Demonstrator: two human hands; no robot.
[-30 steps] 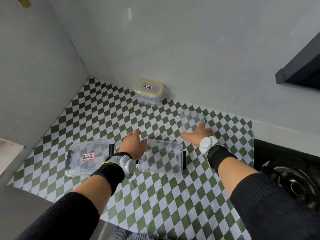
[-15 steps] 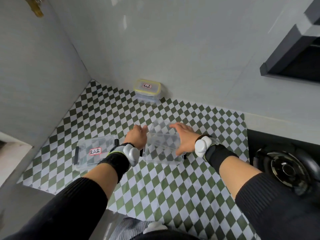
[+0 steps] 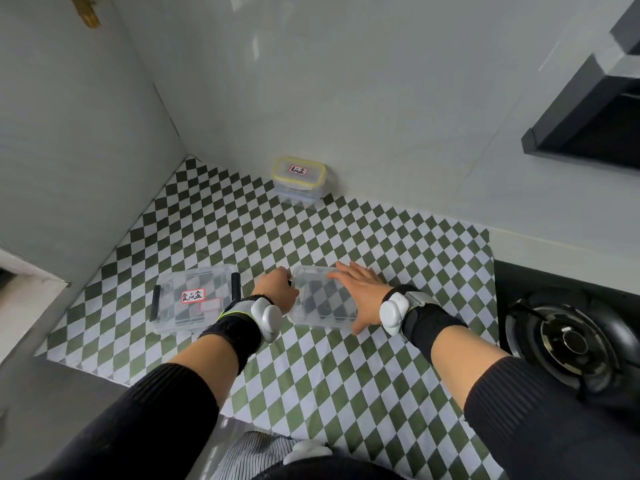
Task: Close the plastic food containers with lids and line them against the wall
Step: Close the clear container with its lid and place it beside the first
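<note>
Now the clear lid point(image 3: 323, 296) sits on the middle container — a second ago it lay apart. The right hand point(image 3: 360, 294) presses it flat and open; the left hand point(image 3: 277, 292) grips the container's left end — clips next.

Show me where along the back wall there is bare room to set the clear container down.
Bare checkered mat runs along the wall right of the yellow-rimmed container, as far as the mat's edge near the stove burner. A smaller patch lies left of it, toward the corner. It is crowded near the front, around both hands and the labelled container.
</note>
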